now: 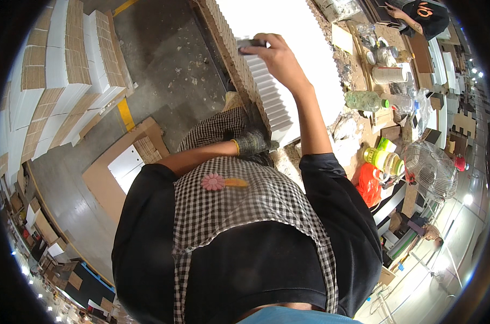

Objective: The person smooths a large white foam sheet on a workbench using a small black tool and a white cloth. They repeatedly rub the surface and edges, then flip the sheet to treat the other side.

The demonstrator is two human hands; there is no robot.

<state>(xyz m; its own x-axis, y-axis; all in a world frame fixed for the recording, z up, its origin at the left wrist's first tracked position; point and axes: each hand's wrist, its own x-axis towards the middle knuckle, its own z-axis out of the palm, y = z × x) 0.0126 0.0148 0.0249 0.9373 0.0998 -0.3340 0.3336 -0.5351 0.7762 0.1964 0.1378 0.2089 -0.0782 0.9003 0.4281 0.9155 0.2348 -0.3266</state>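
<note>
My right hand (280, 59), bare, reaches out over a stack of white sheets (315, 81) and is closed round a small dark block (252, 45). The block is at the stack's left side, by its ridged edge; its exact kind does not show. In a dark grey knitted glove with a yellow cuff, my left hand (249, 142) is drawn in close to my checked apron (245, 189), near the stack's near corner. Its fingers look curled; a small dark end shows beyond them, and what they hold cannot be made out.
Right of the stack, a cluttered bench carries a green bottle (366, 101), a yellow-labelled jug (384, 161) and a wire-caged fan (431, 170). Tall stacks of cardboard (56, 81) stand left. Flat cardboard (102, 178) lies on the floor. Another person (426, 19) is at the upper right.
</note>
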